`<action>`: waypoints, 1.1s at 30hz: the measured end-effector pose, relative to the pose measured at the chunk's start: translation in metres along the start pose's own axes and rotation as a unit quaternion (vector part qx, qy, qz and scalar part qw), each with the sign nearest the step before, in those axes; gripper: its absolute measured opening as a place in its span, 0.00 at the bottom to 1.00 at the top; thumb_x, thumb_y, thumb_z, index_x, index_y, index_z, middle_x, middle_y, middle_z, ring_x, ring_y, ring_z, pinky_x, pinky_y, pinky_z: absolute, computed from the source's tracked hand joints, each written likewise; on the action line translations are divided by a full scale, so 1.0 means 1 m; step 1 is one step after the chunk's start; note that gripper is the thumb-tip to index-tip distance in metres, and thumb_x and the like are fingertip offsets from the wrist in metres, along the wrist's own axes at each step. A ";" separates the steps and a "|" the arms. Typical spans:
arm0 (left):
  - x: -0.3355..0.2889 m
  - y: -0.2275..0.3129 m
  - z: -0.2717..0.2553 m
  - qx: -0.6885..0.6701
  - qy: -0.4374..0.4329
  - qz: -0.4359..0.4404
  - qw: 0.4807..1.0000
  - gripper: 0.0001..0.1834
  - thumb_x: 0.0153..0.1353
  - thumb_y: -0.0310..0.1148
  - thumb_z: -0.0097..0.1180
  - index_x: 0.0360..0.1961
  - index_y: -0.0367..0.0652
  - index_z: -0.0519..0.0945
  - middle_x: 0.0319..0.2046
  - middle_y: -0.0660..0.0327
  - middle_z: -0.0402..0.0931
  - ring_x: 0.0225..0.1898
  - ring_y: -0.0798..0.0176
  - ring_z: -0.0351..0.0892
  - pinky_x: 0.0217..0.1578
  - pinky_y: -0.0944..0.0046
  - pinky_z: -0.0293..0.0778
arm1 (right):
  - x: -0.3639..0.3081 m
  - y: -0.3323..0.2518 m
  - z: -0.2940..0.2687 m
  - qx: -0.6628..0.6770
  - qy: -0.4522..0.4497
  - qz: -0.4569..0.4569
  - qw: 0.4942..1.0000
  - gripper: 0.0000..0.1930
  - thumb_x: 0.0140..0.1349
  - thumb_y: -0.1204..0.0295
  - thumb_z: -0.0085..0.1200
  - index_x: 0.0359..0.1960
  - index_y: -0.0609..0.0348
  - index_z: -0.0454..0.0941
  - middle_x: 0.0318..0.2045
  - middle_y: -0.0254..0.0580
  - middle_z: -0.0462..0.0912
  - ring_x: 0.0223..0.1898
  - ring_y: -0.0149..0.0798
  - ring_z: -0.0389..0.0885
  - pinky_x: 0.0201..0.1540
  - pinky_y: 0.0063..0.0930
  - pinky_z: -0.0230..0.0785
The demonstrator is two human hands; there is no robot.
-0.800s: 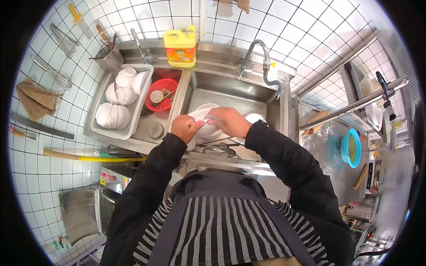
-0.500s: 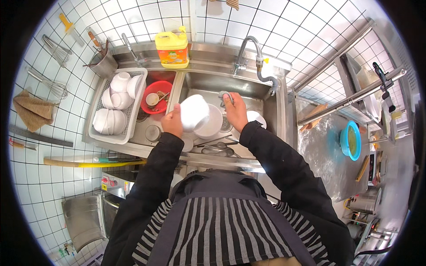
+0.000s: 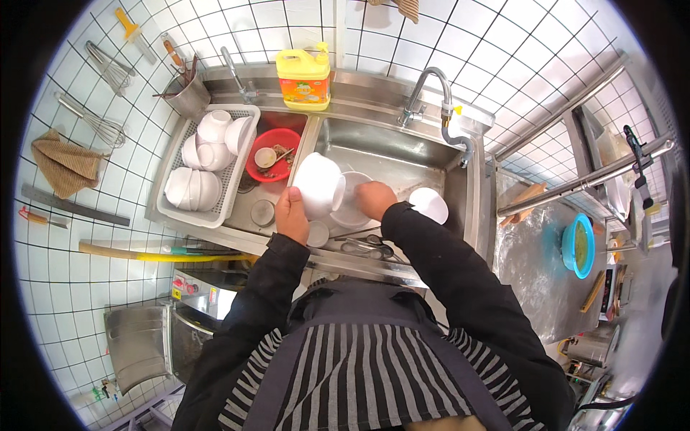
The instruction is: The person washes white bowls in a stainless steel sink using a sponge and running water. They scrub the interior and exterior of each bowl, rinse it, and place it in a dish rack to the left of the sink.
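Note:
My left hand [image 3: 291, 218] grips a white bowl [image 3: 316, 183] by its rim, tilted on its side over the sink divider. Beside it my right hand [image 3: 376, 200] is closed, its fingers curled down over a second white bowl [image 3: 351, 195] that sits in the right basin. Whatever the right fingers hold is hidden beneath the hand. Another white bowl [image 3: 429, 205] lies in the basin right of that hand. Near the basin's front are a small cup [image 3: 318, 233] and several metal utensils [image 3: 363, 248].
A drying basket [image 3: 162, 205] with stacked white bowls stands at left, beside a red basin [image 3: 287, 136] holding food scraps. Behind the sink stand a yellow detergent jug [image 3: 303, 80] and a curved tap [image 3: 431, 75]. A blue basin [image 3: 567, 244] sits on the steel table at right.
My right hand has gone from holding up a grey scourer-like thing to reaching down over the second bowl. The left hand still holds its bowl. The whole view has shifted slightly.

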State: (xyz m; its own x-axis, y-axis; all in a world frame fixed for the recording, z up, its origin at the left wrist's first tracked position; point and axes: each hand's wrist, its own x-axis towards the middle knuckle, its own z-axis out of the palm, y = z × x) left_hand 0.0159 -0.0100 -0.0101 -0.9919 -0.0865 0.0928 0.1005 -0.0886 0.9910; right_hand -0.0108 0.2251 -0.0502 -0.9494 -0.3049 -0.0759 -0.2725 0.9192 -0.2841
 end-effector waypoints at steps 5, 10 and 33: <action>-0.002 -0.015 0.002 -0.002 -0.002 -0.023 1.000 0.20 0.80 0.43 0.42 0.41 0.37 0.78 0.33 0.67 0.76 0.35 0.74 0.70 0.39 0.68 0.70 | -0.007 0.008 -0.044 0.472 0.139 0.100 0.865 0.10 0.61 0.74 0.57 0.42 0.64 0.85 0.26 0.36 0.85 0.25 0.30 0.79 0.31 0.27 0.72; 0.001 -0.028 0.023 -0.021 -0.047 -0.067 0.996 0.19 0.80 0.42 0.42 0.42 0.37 0.78 0.34 0.67 0.77 0.37 0.74 0.71 0.40 0.68 0.71 | -0.017 -0.031 -0.060 0.513 0.197 0.030 0.835 0.07 0.60 0.73 0.66 0.38 0.61 0.85 0.51 0.41 0.82 0.44 0.31 0.80 0.48 0.28 0.73; -0.008 -0.019 0.035 0.064 -0.074 -0.026 0.995 0.13 0.76 0.32 0.44 0.45 0.35 0.79 0.33 0.61 0.78 0.36 0.68 0.74 0.40 0.63 0.73 | -0.032 -0.058 -0.064 0.239 0.168 -0.106 0.951 0.27 0.70 0.64 0.46 0.70 0.59 0.65 0.68 0.57 0.65 0.71 0.60 0.60 0.73 0.54 0.53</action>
State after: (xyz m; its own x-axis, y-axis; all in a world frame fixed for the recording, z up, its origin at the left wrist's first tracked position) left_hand 0.0192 0.0270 -0.0267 -0.9970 0.0638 0.0446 0.0472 0.0391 0.9981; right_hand 0.0257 0.1975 0.0304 -0.8993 -0.3007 0.3176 -0.4373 0.6031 -0.6671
